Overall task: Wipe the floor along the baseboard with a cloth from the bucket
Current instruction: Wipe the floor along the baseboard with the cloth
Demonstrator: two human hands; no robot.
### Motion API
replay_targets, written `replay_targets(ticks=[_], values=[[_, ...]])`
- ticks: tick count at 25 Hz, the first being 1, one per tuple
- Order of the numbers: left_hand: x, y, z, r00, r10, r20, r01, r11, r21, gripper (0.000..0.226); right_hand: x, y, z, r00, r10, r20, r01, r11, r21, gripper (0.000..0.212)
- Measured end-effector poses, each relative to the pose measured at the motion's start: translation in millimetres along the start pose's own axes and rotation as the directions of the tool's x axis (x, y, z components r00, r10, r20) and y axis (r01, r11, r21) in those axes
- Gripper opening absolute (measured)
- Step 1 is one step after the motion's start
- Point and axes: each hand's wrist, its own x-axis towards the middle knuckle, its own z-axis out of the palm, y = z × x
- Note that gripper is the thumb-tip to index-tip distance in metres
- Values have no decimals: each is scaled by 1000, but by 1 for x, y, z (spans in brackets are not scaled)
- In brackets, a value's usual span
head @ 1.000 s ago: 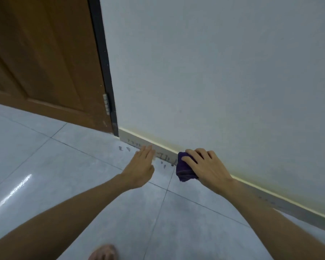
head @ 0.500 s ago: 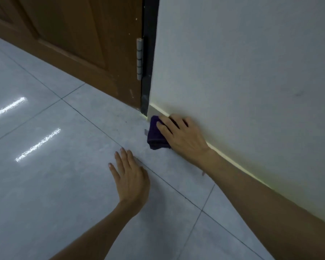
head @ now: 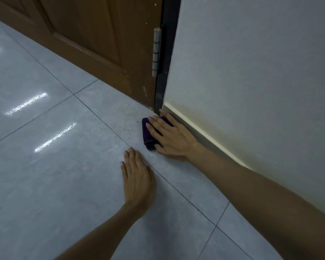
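A folded dark purple cloth (head: 147, 132) lies flat on the grey tiled floor (head: 64, 166), close to the end of the pale baseboard (head: 201, 131) by the door frame. My right hand (head: 172, 137) presses down on the cloth with the fingers spread over it, covering most of it. My left hand (head: 137, 180) rests palm down on the tiles nearer to me, fingers together, holding nothing. No bucket is in view.
A brown wooden door (head: 94, 40) with a metal hinge (head: 156, 52) and a dark frame (head: 166, 59) stands just beyond the cloth. A grey-white wall (head: 261, 72) rises on the right. Small dark specks dot the tile near the door.
My right hand has slid the cloth along the baseboard to the door frame and now lies flatter on the floor. My left hand moved back from the baseboard onto the tiles.
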Motion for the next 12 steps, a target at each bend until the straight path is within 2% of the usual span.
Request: replay_targets(ticks=[2, 5, 7, 10, 12], values=[[-1, -1, 1, 1000, 12, -2, -12, 1000, 19, 59, -13, -2, 11, 998, -5, -70, 6, 1000, 15, 50], [-1, -5, -2, 999, 30, 38, -32, 998, 47, 60, -43, -8, 20, 992, -6, -128, 17, 997, 80, 46], [-1, -7, -6, 997, 34, 66, -37, 999, 37, 62, -49, -14, 19, 992, 46, -114, -32, 992, 123, 41], [0, -9, -9, 996, 40, 86, -44, 998, 41, 58, -16, -18, 10, 984, 138, -115, -120, 981, 151, 52], [0, -9, -9, 995, 38, 90, -41, 999, 32, 58, 15, -19, 1, 990, 134, -43, -127, 982, 141, 65]])
